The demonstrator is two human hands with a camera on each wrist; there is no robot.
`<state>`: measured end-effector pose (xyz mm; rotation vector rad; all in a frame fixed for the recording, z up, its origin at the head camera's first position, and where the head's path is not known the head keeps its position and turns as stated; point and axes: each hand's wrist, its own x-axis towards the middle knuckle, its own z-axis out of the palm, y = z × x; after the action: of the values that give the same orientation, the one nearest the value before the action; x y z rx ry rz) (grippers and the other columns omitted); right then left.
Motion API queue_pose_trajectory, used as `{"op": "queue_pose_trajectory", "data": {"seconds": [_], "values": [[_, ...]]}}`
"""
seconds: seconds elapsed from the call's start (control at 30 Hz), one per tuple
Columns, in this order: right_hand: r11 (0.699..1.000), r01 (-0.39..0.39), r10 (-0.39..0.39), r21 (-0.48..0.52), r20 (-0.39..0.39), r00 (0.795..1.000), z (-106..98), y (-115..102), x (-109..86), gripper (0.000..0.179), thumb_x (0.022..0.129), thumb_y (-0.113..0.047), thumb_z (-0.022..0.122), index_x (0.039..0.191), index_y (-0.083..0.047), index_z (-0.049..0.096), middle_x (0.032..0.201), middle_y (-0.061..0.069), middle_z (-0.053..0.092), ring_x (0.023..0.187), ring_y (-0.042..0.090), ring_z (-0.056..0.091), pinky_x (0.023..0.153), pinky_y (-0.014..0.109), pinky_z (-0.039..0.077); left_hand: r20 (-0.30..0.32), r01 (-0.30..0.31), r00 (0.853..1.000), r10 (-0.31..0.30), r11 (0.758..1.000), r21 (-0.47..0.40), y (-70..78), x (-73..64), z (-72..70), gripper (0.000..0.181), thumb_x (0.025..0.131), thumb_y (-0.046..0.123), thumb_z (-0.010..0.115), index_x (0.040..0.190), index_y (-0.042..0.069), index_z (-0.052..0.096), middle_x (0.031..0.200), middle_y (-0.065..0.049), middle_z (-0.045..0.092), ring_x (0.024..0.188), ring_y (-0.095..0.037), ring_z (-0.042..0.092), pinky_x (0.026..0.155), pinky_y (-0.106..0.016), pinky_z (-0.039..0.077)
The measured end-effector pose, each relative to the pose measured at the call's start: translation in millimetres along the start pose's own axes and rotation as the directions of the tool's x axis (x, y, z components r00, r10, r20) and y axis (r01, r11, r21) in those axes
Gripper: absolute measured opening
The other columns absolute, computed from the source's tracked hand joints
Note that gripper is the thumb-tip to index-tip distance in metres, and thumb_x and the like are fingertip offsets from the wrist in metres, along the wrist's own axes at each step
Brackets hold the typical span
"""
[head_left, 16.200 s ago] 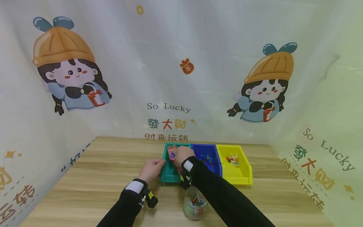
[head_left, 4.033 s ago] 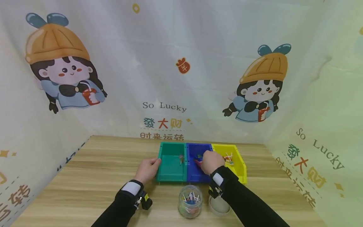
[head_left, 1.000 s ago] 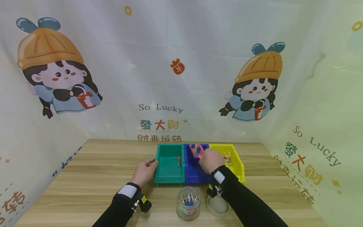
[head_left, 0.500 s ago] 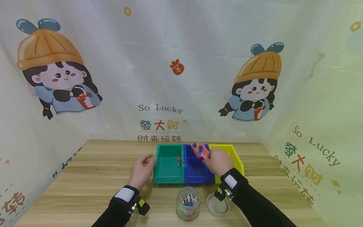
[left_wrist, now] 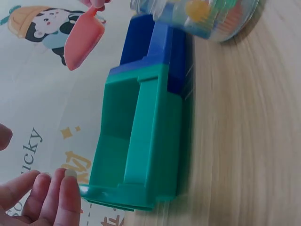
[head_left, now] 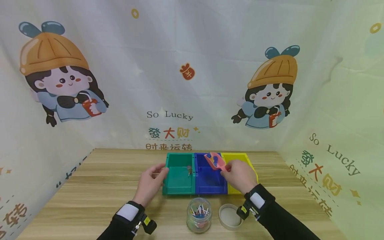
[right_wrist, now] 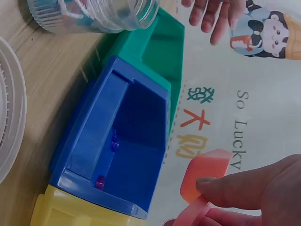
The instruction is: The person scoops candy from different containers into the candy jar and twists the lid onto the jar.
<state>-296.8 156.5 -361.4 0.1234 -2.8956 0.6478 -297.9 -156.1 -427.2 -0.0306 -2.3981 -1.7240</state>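
Note:
In the head view my right hand pinches the handle of a pink scoop, raised over the blue bin. Small blue and yellow pieces lie in the scoop's bowl. My left hand is beside the left wall of the green bin, fingers loosely bent and holding nothing. Two small purple pieces show inside the blue bin in the right wrist view. A little brownish item lies by the green bin's right wall.
A yellow bin adjoins the blue one, partly hidden by my right hand. In front of the bins stand a lidless clear jar of stick-like pieces and a round lid. A printed cloth hangs behind the wooden table.
From low in the blue bin, the scoop has come up with pieces in it and moved right, toward me. My left hand has let go of the green bin's edge.

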Motion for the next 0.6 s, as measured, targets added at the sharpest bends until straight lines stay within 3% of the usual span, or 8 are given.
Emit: {"op": "queue_pose_trajectory", "data": {"seconds": [0.23,0.6], "values": [[0.999,0.031,-0.031,0.026,0.000,1.000,-10.7,1.2,-14.0,0.023,0.100,-0.025,0.081,0.109,-0.004,0.082,0.083,0.004,0.071,0.070,0.020,0.058,0.059,0.029,0.045,0.066,-0.013,0.998,0.015,0.999,-0.029,3.1,-15.4,2.2,0.051,0.110,0.036,0.068,0.151,0.006,0.064,0.142,-0.019,0.068,0.120,-0.029,0.072,0.094,-0.040,0.066],[0.997,0.063,-0.062,0.042,-0.015,0.998,-16.3,9.0,-30.0,0.021,0.098,-0.023,0.084,0.110,-0.005,0.082,0.094,0.005,0.078,0.078,0.019,0.063,0.066,0.031,0.055,0.169,-0.015,0.985,0.024,0.998,-0.056,6.1,-45.0,17.3,0.059,0.102,0.041,0.078,0.150,0.010,0.066,0.151,-0.015,0.067,0.134,-0.031,0.068,0.105,-0.049,0.061]]}}
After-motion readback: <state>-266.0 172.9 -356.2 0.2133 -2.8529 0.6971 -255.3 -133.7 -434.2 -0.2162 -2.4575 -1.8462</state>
